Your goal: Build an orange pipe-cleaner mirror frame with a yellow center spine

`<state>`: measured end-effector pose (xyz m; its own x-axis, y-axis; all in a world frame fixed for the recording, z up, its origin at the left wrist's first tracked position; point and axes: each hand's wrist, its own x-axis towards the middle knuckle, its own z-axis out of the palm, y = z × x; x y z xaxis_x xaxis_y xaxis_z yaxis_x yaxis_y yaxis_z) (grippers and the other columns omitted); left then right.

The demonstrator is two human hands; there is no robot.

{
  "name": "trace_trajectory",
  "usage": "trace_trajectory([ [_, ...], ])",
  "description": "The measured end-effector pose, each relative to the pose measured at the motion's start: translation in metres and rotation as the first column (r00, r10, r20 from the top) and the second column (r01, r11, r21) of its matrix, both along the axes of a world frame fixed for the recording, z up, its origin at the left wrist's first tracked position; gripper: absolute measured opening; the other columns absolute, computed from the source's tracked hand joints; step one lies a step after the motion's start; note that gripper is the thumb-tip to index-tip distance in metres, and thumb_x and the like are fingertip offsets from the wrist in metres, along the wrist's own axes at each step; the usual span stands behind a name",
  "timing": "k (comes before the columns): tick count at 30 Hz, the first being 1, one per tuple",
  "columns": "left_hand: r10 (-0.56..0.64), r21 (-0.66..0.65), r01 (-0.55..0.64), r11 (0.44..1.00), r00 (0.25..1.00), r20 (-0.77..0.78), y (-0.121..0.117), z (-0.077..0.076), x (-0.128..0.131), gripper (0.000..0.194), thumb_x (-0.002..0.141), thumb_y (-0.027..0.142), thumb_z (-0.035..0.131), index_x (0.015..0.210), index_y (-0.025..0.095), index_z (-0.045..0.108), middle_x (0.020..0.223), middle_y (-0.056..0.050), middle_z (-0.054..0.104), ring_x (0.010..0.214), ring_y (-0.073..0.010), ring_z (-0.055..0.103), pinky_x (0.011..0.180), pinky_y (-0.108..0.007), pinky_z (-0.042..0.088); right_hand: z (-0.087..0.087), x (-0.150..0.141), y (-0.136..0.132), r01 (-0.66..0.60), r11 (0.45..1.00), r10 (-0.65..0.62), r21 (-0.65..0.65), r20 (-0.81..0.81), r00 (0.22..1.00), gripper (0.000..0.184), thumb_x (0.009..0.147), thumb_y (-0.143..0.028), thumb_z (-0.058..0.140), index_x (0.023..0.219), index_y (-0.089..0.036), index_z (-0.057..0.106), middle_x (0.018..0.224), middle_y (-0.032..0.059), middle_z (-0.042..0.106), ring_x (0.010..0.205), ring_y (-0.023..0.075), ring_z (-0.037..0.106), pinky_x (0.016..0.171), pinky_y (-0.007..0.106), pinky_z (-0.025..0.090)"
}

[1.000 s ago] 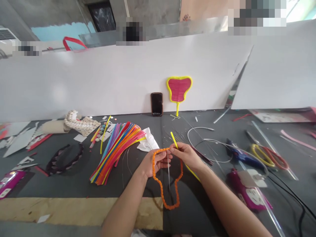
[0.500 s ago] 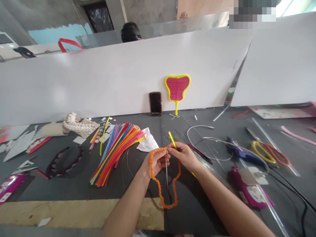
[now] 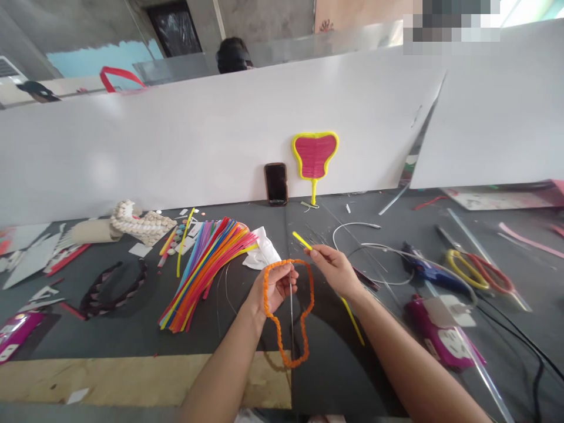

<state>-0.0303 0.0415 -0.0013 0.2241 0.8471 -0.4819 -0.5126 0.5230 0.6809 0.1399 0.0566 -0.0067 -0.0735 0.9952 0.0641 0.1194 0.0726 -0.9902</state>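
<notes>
My left hand (image 3: 274, 288) pinches the top of an orange twisted pipe-cleaner frame (image 3: 280, 336), a closed loop with a narrow waist. A thin metal wire (image 3: 291, 311) runs down through the middle of the loop from my fingertips. To the right, my right hand (image 3: 333, 269) is closed on a yellow pipe cleaner (image 3: 302, 240); one end sticks out past the fingers and the other trails below the wrist. Against the white board stands a finished-looking pink fan with a yellow edge (image 3: 314, 157), beside a phone (image 3: 276, 184).
Left of my hands lies a bundle of coloured pipe cleaners (image 3: 207, 273), near a dark braided headband (image 3: 115, 289). On the right are a blue glue gun (image 3: 434, 271), scissors (image 3: 469, 270), a magenta power strip (image 3: 443, 338) and loose wires. A white board (image 3: 185, 141) closes off the back.
My right hand has drawn away from the orange loop, up and to the right, with the yellow pipe cleaner. My left hand keeps its hold on the loop; the view has shifted slightly.
</notes>
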Motion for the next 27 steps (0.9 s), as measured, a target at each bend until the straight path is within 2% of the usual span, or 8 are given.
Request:
trace_trajectory([
  [3,0.002,0.002,-0.002,1.0,1.0,0.017,-0.001,0.0,0.0,0.015,0.066,0.022,0.073,0.072,0.012,0.064,0.059,-0.001,0.065,0.048,-0.0082,0.057,0.047,-0.02,0.05,0.005,-0.004,-0.003,-0.092,0.996,0.092,-0.002,0.014,0.996,0.034,0.082,-0.048,0.054,0.092,-0.019,0.067,0.087,0.0048,0.067,0.082,0.0202,0.059,0.07,0.029,0.045],
  [6,0.01,0.005,-0.01,1.0,1.0,0.027,-0.002,0.0,0.0,0.014,0.066,0.022,0.073,0.071,0.012,0.064,0.059,-0.001,0.065,0.048,-0.0082,0.056,0.047,-0.02,0.051,0.006,-0.006,-0.005,-0.14,0.99,0.14,-0.02,0.014,0.99,0.033,0.081,-0.047,0.056,0.091,-0.018,0.068,0.083,0.0035,0.068,0.078,0.0191,0.059,0.067,0.028,0.045],
  [14,0.04,0.003,-0.04,0.999,0.999,0.027,-0.002,0.001,0.001,0.014,0.065,0.021,0.073,0.069,0.011,0.064,0.057,-0.001,0.065,0.047,-0.0083,0.056,0.047,-0.02,0.051,0.004,-0.008,-0.006,-0.153,0.988,0.153,-0.029,-0.015,0.988,0.029,0.082,-0.043,0.057,0.089,-0.018,0.069,0.082,0.0025,0.068,0.077,0.0182,0.059,0.069,0.029,0.045],
  [17,0.049,0.001,-0.049,0.999,0.998,0.032,-0.002,0.001,0.001,0.014,0.065,0.021,0.073,0.069,0.011,0.064,0.057,-0.001,0.064,0.047,-0.008,0.056,0.047,-0.02,0.052,0.0,-0.008,-0.005,-0.131,0.991,0.131,0.015,0.01,0.991,0.029,0.084,-0.042,0.055,0.094,-0.018,0.068,0.086,0.0036,0.069,0.08,0.0188,0.061,0.073,0.03,0.046],
  [21,0.073,-0.014,-0.073,0.997,0.997,0.034,0.001,0.002,-0.003,0.011,0.068,0.02,0.071,0.07,0.012,0.064,0.058,0.0,0.063,0.047,-0.007,0.055,0.046,-0.019,0.051,-0.004,-0.001,0.0,-0.01,0.979,-0.021,0.204,0.152,0.988,0.026,0.087,-0.035,0.05,0.101,-0.021,0.067,0.095,0.0054,0.068,0.088,0.0188,0.061,0.078,0.03,0.047],
  [27,0.1,0.043,-0.099,0.994,0.994,-0.033,0.006,0.0,-0.007,0.009,0.072,0.02,0.069,0.076,0.012,0.065,0.065,-0.003,0.068,0.052,-0.0094,0.06,0.048,-0.02,0.053,0.006,0.013,-0.001,-0.092,0.937,-0.069,0.338,0.437,0.897,0.023,0.088,-0.026,0.048,0.1,-0.023,0.069,0.088,0.0045,0.07,0.077,0.0171,0.063,0.068,0.027,0.047],
])
